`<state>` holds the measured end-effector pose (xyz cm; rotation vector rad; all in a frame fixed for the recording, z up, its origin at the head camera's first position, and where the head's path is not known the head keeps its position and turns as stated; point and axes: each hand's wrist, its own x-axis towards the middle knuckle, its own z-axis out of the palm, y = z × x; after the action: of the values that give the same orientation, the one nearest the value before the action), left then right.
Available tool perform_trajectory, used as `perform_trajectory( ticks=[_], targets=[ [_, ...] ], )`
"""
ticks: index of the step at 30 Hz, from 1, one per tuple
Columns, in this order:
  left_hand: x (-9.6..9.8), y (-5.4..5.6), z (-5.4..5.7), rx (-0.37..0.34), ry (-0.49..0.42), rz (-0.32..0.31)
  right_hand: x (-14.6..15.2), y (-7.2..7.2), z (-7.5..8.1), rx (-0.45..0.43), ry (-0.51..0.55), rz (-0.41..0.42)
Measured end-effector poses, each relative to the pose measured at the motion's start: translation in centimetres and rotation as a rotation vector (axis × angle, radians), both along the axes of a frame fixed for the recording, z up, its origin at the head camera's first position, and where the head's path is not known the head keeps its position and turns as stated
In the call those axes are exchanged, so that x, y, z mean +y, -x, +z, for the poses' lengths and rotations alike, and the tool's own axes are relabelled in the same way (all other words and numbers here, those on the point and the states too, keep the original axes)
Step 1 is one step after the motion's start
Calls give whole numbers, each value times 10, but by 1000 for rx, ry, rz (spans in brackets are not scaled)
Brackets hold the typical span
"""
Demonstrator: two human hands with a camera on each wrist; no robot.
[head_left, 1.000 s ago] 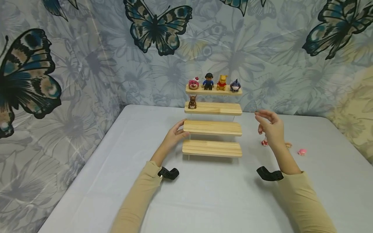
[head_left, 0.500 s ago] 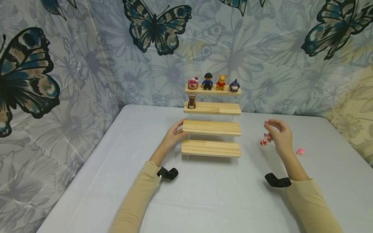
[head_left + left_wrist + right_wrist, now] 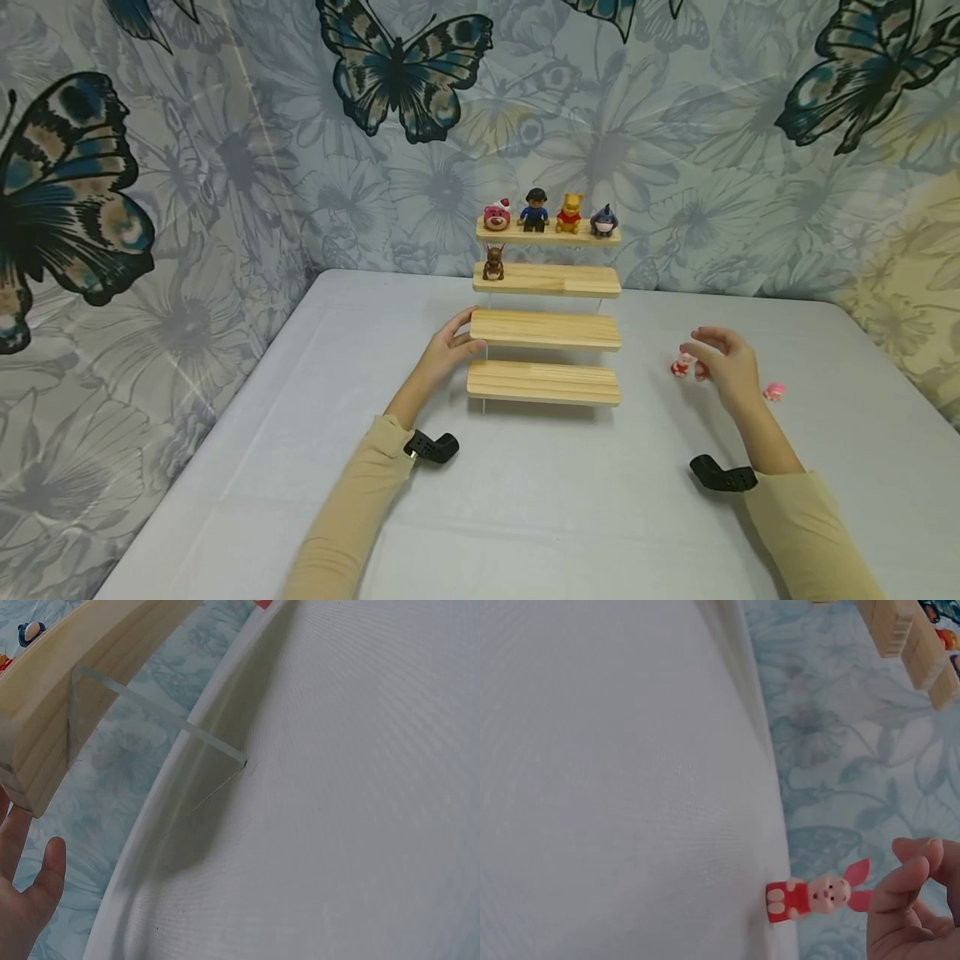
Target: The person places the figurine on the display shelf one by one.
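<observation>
In the head view my left hand (image 3: pixel 450 343) touches the left end of the third wooden shelf board (image 3: pixel 546 330) of a four-tier stand, its fingers at the edge. The left wrist view shows the thumb held apart from the board. Low over the table at right, my right hand (image 3: pixel 729 367) has bent fingers and nothing visible in them. Just left of it stands a small Piglet figurine (image 3: pixel 680 365) in red. In the right wrist view, the fingertips are close to the ears of Piglet (image 3: pixel 821 895). A small pink figurine (image 3: pixel 774 391) lies right of that hand.
On the top shelf (image 3: pixel 551 237) several figurines stand in a row, including a Winnie the Pooh (image 3: pixel 569 213). One brown figurine (image 3: pixel 493 262) is at the left of the second shelf (image 3: pixel 562 281). A butterfly-print cloth (image 3: pixel 600 125) hangs behind the white table (image 3: pixel 570 500).
My right hand has moved right and down, from above Piglet to beside it. A tan figurine seen behind the wrist earlier is hidden now. My left hand stays at the shelf.
</observation>
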<state>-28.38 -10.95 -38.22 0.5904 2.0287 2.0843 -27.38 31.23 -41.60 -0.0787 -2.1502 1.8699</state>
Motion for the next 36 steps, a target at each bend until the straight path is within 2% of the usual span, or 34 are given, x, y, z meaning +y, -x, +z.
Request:
perform_trajectory(
  ticks=[3,5,8,11,14,16,22,29,36],
  targets=[
    [0,0,0,2,5,0,-13,-15,18,-69,-10,19],
    [1,0,-1,7,4,-6,-18,-21,25,-93,30,47],
    [1,-1,0,10,1,-13,-16,-22,24,-134,30,90],
    [1,-1,0,11,2,-8,-15,-21,24,-173,-65,117],
    [1,-1,0,10,6,1,-16,-20,23,-211,-192,104],
    [1,-1,-1,10,5,3,-17,-20,22,-224,-233,95],
    [0,1,-4,15,-11,-13,-19,-21,22,-223,-241,60],
    [1,14,-21,13,-34,4,-20,-22,23,-220,-176,27],
    [-1,13,-26,82,-63,3,-20,-21,21,-218,-211,10]
  ],
)
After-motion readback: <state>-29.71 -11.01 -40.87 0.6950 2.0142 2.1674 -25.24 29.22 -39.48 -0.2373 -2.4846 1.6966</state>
